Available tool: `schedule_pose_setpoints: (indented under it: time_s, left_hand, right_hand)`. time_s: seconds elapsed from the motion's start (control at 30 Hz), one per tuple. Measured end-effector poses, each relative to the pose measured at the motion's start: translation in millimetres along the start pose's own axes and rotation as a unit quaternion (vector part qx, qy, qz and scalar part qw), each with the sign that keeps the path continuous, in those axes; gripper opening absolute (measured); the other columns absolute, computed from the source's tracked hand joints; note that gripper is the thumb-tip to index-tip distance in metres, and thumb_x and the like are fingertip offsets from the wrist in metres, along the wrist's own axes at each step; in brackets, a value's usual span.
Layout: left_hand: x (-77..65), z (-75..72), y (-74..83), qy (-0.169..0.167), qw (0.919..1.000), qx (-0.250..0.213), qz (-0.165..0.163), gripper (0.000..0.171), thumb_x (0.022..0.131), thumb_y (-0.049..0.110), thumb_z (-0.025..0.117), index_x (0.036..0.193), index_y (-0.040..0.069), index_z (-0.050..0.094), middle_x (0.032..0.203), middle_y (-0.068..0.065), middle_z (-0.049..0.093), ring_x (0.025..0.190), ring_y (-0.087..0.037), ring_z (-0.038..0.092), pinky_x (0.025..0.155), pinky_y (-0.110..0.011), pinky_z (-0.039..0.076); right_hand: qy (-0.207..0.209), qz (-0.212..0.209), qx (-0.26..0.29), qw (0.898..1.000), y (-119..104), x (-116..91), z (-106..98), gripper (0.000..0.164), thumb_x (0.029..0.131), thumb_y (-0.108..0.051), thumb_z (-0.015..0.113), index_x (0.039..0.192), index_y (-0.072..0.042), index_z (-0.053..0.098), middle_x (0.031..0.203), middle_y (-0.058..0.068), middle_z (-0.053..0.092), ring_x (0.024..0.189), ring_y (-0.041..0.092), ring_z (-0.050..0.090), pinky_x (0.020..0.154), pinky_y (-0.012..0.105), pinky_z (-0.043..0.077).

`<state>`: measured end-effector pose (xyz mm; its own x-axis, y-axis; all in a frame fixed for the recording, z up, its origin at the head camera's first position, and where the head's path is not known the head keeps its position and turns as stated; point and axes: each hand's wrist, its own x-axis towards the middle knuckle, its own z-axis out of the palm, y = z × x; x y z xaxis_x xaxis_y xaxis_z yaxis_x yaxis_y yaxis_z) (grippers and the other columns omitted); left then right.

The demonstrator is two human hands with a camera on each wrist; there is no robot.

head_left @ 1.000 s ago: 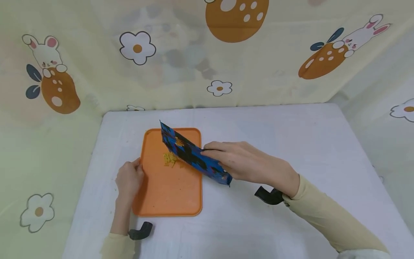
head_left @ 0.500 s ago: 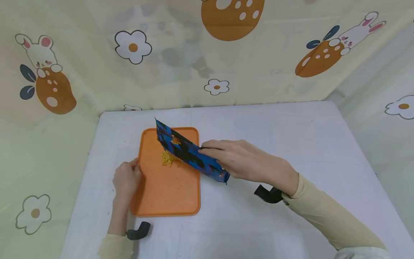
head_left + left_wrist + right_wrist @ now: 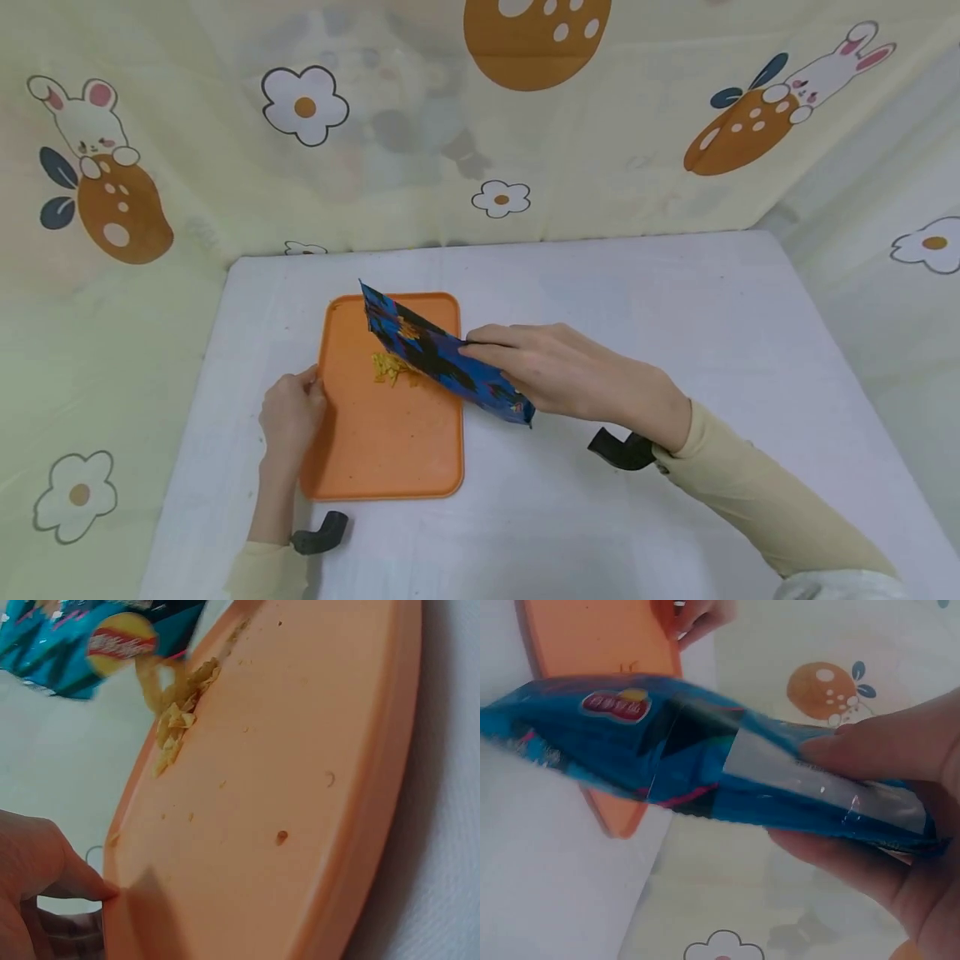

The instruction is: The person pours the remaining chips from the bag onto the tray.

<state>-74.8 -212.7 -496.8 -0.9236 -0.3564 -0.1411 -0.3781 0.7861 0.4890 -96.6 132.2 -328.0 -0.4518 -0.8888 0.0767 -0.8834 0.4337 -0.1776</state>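
Note:
An orange tray [image 3: 382, 446] lies on the left half of the table. My left hand [image 3: 291, 417] holds its left rim, the thumb [image 3: 82, 881] at the edge in the left wrist view. Over the tray's right side slants a blue chip bag [image 3: 442, 358], gripped along its upper edge by my right hand [image 3: 573, 375]. Thumb and fingers pinch the bag [image 3: 630, 750] from both sides in the right wrist view. Yellow chips [image 3: 387, 367] lie heaped on the tray under the bag. In the left wrist view, blurred chips [image 3: 154, 686] hang between bag and heap.
A white table [image 3: 630, 517] carries the tray. Patterned curtains [image 3: 420, 167] rise behind it and at both sides. Dark curved pieces stick out at the left wrist [image 3: 321, 535] and the right wrist [image 3: 622, 450]. Small crumbs [image 3: 282, 837] dot the tray.
The yellow chip heap looks larger than one second ago. The far end of the bag dips slightly since half a second ago. Both hands keep their hold, and the head view shifts a little.

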Motion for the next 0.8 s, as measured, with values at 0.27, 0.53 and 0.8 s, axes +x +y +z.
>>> schedule_pose_setpoints:
  time_s: [0.27,0.53,0.8]
  left_hand:
    - [0.1,2.0,-2.0,0.005,1.0,-0.004,-0.001,0.035,0.096,0.01,0.053,0.129,0.001,0.061,0.086,-0.017,0.066,0.056,-0.019,0.047,0.045,-0.027,0.035]
    - [0.7,0.9,-2.9,0.011,0.9999,-0.01,0.008,0.035,0.095,0.009,0.052,0.127,0.0,0.062,0.103,-0.025,0.07,0.055,-0.019,0.045,0.044,-0.027,0.034]
    - [3.3,2.2,-4.3,0.008,0.9999,-0.012,0.008,0.035,0.096,0.011,0.053,0.128,0.001,0.062,0.113,-0.025,0.068,0.059,-0.021,0.05,0.046,-0.027,0.036]
  right_hand:
    - [-0.001,0.0,0.012,1.0,1.2,0.6,1.3,0.046,0.089,0.0,0.063,0.134,-0.007,0.057,0.137,0.006,0.057,0.115,0.018,0.063,0.076,0.028,0.056]
    - [0.01,0.002,0.015,1.0,1.2,-0.8,1.0,0.044,0.089,-0.002,0.064,0.133,-0.007,0.058,0.136,0.006,0.058,0.113,0.018,0.064,0.077,0.027,0.056]
    - [0.033,0.003,0.029,0.999,2.2,-4.6,-0.6,0.046,0.088,-0.002,0.066,0.133,-0.007,0.058,0.136,0.006,0.057,0.112,0.018,0.064,0.076,0.026,0.056]
